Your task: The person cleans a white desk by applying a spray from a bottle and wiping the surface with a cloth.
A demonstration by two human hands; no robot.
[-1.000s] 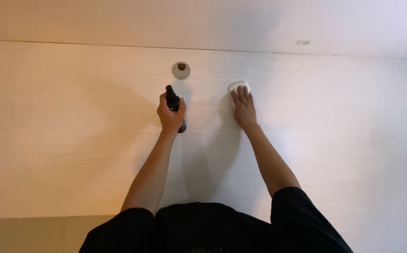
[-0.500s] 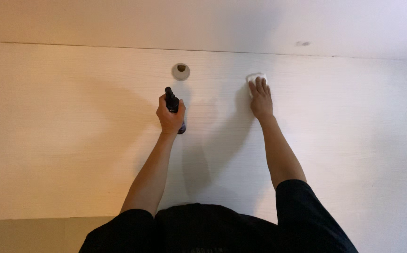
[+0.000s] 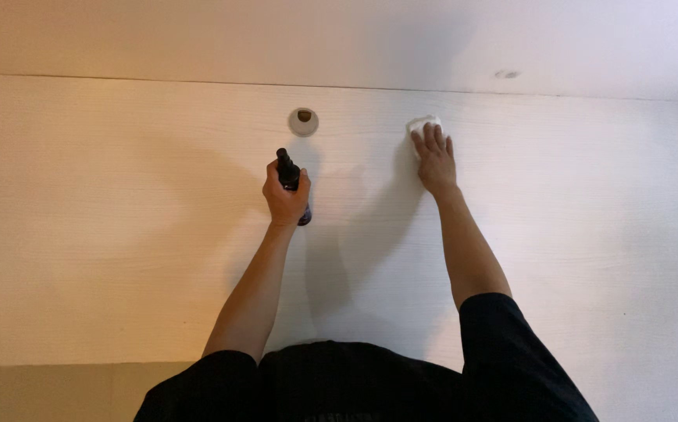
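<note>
My left hand [image 3: 284,199] sits just left of the middle of the frame, fingers wrapped tight around a dark spray bottle [image 3: 290,181]. The bottle stands roughly upright in my fist, its black nozzle poking out above my knuckles and its dark base showing below the heel of my hand, close to the white table [image 3: 120,234]. I cannot tell whether the base touches the surface.

My right hand [image 3: 436,166] is up and to the right of centre, palm down and fingers stretched flat, pressing on a small white cloth [image 3: 420,125]. Only the far edge of the cloth peeks out past my fingertips; the rest is covered by my hand. That hand is laid out flat on the cloth, not clenched around it.

The two hands are well apart, with bare tabletop between them. Above the bottle, in the upper middle of the frame, there is a round cable hole [image 3: 303,121] in the table, near the nozzle but not touching it. The cloth lies to the right of that hole, close to the back edge of the table where it meets the pale wall [image 3: 198,35]. My black sleeves [image 3: 511,352] fill the bottom of the frame.
</note>
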